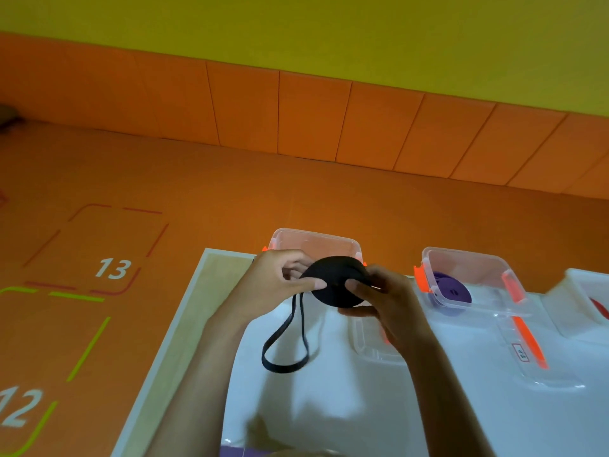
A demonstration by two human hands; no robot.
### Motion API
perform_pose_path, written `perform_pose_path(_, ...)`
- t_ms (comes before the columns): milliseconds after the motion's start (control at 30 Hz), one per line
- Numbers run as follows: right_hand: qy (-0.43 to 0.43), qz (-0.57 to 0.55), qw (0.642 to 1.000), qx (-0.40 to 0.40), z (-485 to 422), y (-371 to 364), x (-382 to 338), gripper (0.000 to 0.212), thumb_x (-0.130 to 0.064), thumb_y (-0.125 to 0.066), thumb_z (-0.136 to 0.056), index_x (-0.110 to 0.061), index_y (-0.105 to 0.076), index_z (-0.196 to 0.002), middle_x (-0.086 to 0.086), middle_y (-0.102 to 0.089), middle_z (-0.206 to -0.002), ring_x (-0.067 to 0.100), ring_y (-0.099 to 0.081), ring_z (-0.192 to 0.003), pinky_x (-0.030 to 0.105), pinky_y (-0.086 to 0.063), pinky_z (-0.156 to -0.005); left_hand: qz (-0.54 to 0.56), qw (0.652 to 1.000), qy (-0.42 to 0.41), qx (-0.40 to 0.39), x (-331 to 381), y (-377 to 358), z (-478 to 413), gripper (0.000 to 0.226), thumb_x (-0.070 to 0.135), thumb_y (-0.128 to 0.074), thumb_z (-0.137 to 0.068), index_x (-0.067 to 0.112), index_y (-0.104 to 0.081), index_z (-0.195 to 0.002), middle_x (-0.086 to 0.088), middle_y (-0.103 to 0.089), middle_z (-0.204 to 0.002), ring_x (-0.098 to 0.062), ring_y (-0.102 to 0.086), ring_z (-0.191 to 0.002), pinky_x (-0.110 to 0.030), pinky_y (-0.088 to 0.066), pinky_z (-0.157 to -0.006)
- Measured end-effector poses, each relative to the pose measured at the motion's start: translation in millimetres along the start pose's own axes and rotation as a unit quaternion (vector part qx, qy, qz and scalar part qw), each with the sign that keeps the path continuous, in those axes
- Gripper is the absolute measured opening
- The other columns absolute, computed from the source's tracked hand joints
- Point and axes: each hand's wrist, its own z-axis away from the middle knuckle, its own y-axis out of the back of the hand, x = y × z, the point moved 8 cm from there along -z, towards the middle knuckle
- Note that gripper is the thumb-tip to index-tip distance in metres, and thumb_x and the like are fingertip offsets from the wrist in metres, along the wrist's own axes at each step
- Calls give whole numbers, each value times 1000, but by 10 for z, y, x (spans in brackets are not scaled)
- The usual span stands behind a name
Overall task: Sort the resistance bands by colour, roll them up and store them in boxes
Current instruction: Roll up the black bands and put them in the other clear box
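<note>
Coil of black band (pixel 333 280) is gripped by both your hands, left hand (pixel 280 282) pinching at its 9 o'clock, right hand (pixel 379 300) cupping at 3, with the unrolled tail (pixel 264 356) hanging toward 7, nearer your left, and the clear box (pixel 313 233) just beyond at 12.

Orange floor (pixel 230 192), painted with dashed red and green outlines. White numerals 13 (pixel 113 268) and 12 (pixel 19 407). Orange padded panels (pixel 313 117) along wall base, yellow wall (pixel 329 34) above. White counter (pixel 296 407), pale wooden edge at left.
</note>
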Motion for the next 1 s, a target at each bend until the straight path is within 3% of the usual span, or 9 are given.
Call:
perform_pose_path(67,-5,39,999,-16,0,-16,26,13,-16,-83,-82,-15,-77,-93,11,-78,-101,32,-77,-99,38,-65,-77,-26,999,0,-19,-8,13,4,15,23,-87,-86,27,-79,-98,11,-81,-93,-8,-76,-88,-20,-57,-79)
perform_pose_path(133,13,196,980,-27,-22,-21,7,17,-21,-85,-85,-21,-76,-99,-1,-80,-99,16,-77,-97,29,-63,-82,-61,997,2,-44,-15,-12,10,15,22,-86,-86,32,-79,-94,15,-79,-89,-2,-74,-83,-13,-51,-73)
perform_pose_path(233,67,323,944,-18,-40,-38,-132,20,-23,-87,-83,-27,-78,-100,-12,-79,-90,5,-75,-86,20,-60,-77,-75,996,5,-51,-44,-74,1,15,22,-85,-87,33,-78,-93,12,-78,-87,-6,-71,-79,-18,-49,-71)
perform_pose_path(400,75,179,981,18,-32,48,-188,19,-9,-80,-88,-25,-76,-97,-6,-79,-91,14,-76,-88,24,-61,-75,29,1000,5,-1,-91,-10,30,22,19,-86,-87,32,-79,-102,9,-81,-97,-7,-75,-89,-15,-55,-80)
perform_pose_path(567,71,342,937,-3,-58,-89,-83,22,-33,-86,-85,-40,-70,-97,-19,-74,-84,1,-69,-83,11,-52,-68,-24,998,-9,-50,-41,-6,7,21,23,-83,-88,41,-77,-97,16,-79,-93,-1,-73,-88,-10,-51,-79)
perform_pose_path(667,87,292,951,42,-96,-34,-132,12,-31,-86,-85,-31,-76,-93,-7,-75,-78,11,-69,-75,26,-54,-67,29,999,-7,-24,-60,-3,4,22,21,-85,-89,35,-78,-104,12,-80,-98,-5,-75,-91,-15,-54,-83)
perform_pose_path(767,68,173,981,50,-96,-27,-89,15,-21,-84,-86,-27,-78,-98,0,-79,-89,19,-75,-87,41,-63,-80,65,998,-4,-5,-117,14,37,23,21,-87,-87,29,-78,-106,8,-79,-93,-4,-70,-79,-16,-53,-78)
perform_pose_path(900,44,255,966,-22,-95,-135,-22,27,-29,-88,-83,-38,-74,-104,-17,-78,-98,3,-74,-94,18,-57,-77,25,999,13,-37,-196,46,29,19,17,-87,-86,30,-80,-98,4,-79,-88,-9,-71,-81,-20,-54,-78)
perform_pose_path(1000,62,297,953,-19,-121,-129,-108,29,-25,-88,-82,-38,-77,-105,-20,-79,-96,0,-74,-92,16,-58,-76,-3,998,20,-57,-210,-25,17,21,19,-87,-86,35,-80,-98,7,-79,-90,-7,-73,-85,-18,-52,-77)
